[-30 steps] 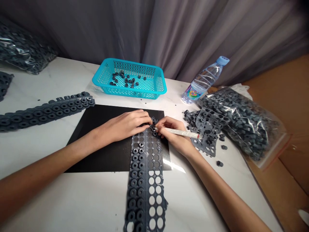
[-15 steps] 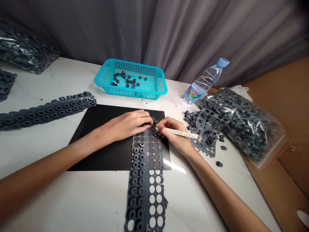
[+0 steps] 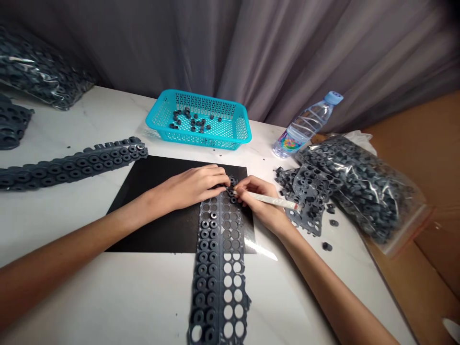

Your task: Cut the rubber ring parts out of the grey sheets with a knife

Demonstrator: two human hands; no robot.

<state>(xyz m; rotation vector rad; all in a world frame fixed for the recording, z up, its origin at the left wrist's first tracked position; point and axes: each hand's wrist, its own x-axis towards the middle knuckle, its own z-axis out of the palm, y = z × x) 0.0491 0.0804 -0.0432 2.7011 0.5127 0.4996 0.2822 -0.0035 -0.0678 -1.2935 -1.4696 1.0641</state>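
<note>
- Left bag [image 3: 39, 72] of rings sat sealed at the bench's [image 3: 89, 287] far corner. A spare strip [image 3: 72, 165] beside it lay full, not punched.
- Left hand [image 3: 194, 184] lay flat on the far end of the strip [image 3: 219, 249], fingers together and pressing down. I could not tell whether the tips pinched a ring.
- Basket [image 3: 201, 122] held only a scatter of loose rings [image 3: 192, 122], most of its floor bare.
- Strip ran from the mat [image 3: 158, 225] toward the near edge. Its right columns were open holes and its left columns were full, so roughly half looked done.
- Right hand [image 3: 258, 201] pinched a stick [image 3: 269, 200], tip at the strip's far end.
- Scraps [image 3: 305, 191] were piled just right of the hand, with the right bag [image 3: 362, 187] full beyond.
</note>
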